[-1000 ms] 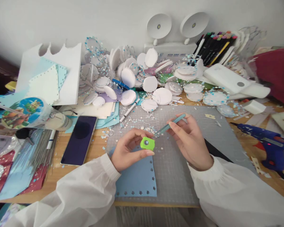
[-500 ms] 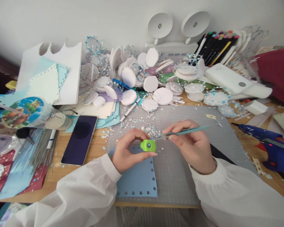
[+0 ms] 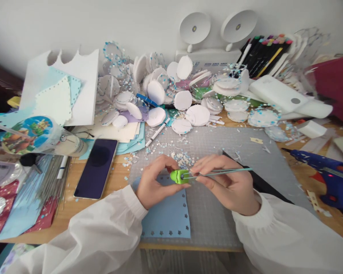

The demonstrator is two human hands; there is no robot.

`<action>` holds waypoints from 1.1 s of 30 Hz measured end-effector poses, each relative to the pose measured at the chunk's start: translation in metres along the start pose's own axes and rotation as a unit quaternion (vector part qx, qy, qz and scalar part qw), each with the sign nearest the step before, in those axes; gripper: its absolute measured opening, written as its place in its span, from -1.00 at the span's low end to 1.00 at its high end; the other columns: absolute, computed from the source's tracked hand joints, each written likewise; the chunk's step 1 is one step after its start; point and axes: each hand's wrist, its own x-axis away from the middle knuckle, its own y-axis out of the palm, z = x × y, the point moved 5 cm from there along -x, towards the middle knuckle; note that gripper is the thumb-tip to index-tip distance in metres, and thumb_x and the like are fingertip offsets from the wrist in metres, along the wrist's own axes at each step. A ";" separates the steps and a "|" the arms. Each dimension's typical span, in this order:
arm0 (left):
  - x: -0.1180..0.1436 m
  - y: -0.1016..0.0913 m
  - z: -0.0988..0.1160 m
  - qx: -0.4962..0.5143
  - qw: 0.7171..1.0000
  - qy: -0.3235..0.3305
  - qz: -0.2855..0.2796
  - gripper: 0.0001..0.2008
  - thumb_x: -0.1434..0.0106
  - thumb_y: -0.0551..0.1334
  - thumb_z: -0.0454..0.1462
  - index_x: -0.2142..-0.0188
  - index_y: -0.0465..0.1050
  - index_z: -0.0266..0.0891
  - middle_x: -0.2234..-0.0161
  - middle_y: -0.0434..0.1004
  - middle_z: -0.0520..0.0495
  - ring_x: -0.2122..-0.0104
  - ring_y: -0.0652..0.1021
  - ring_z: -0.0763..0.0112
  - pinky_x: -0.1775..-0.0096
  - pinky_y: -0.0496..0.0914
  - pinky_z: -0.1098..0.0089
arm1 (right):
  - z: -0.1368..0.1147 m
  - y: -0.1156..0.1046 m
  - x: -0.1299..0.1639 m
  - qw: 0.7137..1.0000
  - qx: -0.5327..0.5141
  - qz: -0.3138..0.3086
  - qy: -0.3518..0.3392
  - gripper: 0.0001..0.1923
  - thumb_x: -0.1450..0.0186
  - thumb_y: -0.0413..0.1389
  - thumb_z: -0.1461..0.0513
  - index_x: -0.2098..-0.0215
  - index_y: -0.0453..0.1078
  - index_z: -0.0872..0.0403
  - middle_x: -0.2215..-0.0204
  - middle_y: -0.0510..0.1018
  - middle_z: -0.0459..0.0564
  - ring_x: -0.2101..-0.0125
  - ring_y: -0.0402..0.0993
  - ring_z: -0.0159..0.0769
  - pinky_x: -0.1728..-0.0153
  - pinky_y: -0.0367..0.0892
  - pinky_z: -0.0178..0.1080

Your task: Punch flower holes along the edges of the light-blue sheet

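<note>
Pinching a small green punch (image 3: 179,176) between thumb and fingertips, the left hand (image 3: 154,185) holds it above the blue card (image 3: 165,217) on the grey cutting mat (image 3: 217,144). The right hand (image 3: 225,182) grips thin teal tweezers (image 3: 217,173), tips at the punch; what they touch is too small to tell. Its fingers partly cover the tweezers.

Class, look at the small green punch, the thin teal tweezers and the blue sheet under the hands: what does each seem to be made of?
Small green punch: likely moulded plastic, glossy with rounded edges. Thin teal tweezers: probably coated metal, very slim and straight. Blue sheet: apparently matte card or foam, flat with punched flower holes.
</note>
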 end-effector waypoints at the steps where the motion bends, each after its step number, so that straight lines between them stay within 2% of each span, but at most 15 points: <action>1: 0.000 0.000 0.000 -0.001 1.000 -0.001 0.002 -0.68 0.01 0.44 -0.25 0.34 0.34 -0.26 0.38 0.40 -0.03 0.36 0.44 0.40 0.29 0.41 0.37 | 0.000 0.000 0.000 1.000 0.004 -0.002 -0.002 -0.77 -0.19 0.14 0.47 0.26 0.37 0.05 0.34 0.53 -0.03 0.25 0.49 -0.29 0.18 0.42 -0.16; 7: 0.000 0.000 -0.001 -0.010 1.000 -0.002 -0.001 -0.68 0.00 0.43 -0.27 0.34 0.34 -0.25 0.38 0.39 -0.02 0.36 0.43 0.41 0.30 0.40 0.37 | 0.002 0.002 0.002 1.000 -0.005 -0.002 0.009 -0.78 -0.20 0.12 0.46 0.27 0.35 0.05 0.35 0.49 -0.05 0.27 0.47 -0.31 0.22 0.40 -0.20; 13: 0.001 0.001 -0.001 -0.012 1.000 -0.005 -0.010 -0.69 -0.02 0.42 -0.25 0.34 0.33 -0.24 0.38 0.40 -0.03 0.35 0.44 0.41 0.28 0.39 0.38 | 0.009 0.003 0.002 0.994 -0.073 0.020 0.082 -0.86 -0.25 0.10 0.41 0.32 0.33 0.05 0.37 0.45 -0.08 0.29 0.48 -0.38 0.22 0.42 -0.27; 20: 0.001 0.001 -0.003 -0.001 1.000 -0.029 -0.007 -0.68 -0.01 0.43 -0.25 0.33 0.32 -0.25 0.37 0.38 -0.02 0.36 0.43 0.42 0.28 0.37 0.38 | 0.021 -0.004 0.004 0.982 -0.130 0.080 0.113 -0.91 -0.26 0.14 0.33 0.33 0.33 0.02 0.39 0.48 -0.09 0.34 0.48 -0.37 0.36 0.45 -0.31; 22: 0.001 0.000 -0.002 0.002 0.999 -0.033 0.003 -0.68 -0.02 0.42 -0.23 0.33 0.31 -0.24 0.37 0.38 -0.02 0.35 0.43 0.41 0.29 0.36 0.38 | 0.023 -0.009 0.003 0.982 -0.096 0.121 0.107 -0.91 -0.25 0.15 0.32 0.31 0.33 0.02 0.38 0.49 -0.08 0.34 0.49 -0.37 0.36 0.46 -0.30; 25: 0.001 -0.003 -0.002 0.003 0.999 -0.034 0.031 -0.74 -0.12 0.36 -0.20 0.31 0.32 -0.25 0.36 0.36 -0.04 0.34 0.41 0.39 0.30 0.34 0.38 | 0.023 -0.014 0.000 0.983 0.033 0.156 0.095 -0.90 -0.24 0.17 0.32 0.29 0.35 0.04 0.34 0.46 -0.05 0.29 0.50 -0.34 0.29 0.48 -0.28; 28: 0.002 -0.008 -0.005 -0.011 0.996 -0.038 0.080 -0.81 -0.21 0.26 -0.20 0.26 0.32 -0.24 0.35 0.34 -0.04 0.36 0.38 0.41 0.30 0.32 0.38 | 0.028 -0.008 -0.002 0.986 0.073 0.111 0.103 -0.89 -0.28 0.11 0.29 0.20 0.34 0.03 0.27 0.44 -0.01 0.27 0.51 -0.30 0.29 0.51 -0.23; 31: 0.002 -0.014 -0.011 -0.056 0.989 -0.051 0.124 -0.75 -0.19 0.29 -0.22 0.18 0.31 -0.21 0.31 0.33 -0.04 0.36 0.39 0.41 0.29 0.33 0.38 | 0.036 -0.003 -0.001 0.989 0.047 0.081 0.114 -0.89 -0.34 0.03 0.26 0.15 0.26 0.01 0.20 0.43 0.03 0.20 0.51 -0.25 0.24 0.51 -0.16; 33: 0.000 -0.018 -0.015 -0.113 0.983 -0.060 0.132 -0.70 -0.15 0.32 -0.26 0.15 0.30 -0.20 0.28 0.33 -0.04 0.36 0.39 0.41 0.29 0.34 0.39 | 0.038 -0.005 0.000 0.990 0.061 0.082 0.101 -0.91 -0.36 -0.01 0.25 0.15 0.21 0.00 0.18 0.43 0.04 0.13 0.49 -0.22 0.17 0.47 -0.12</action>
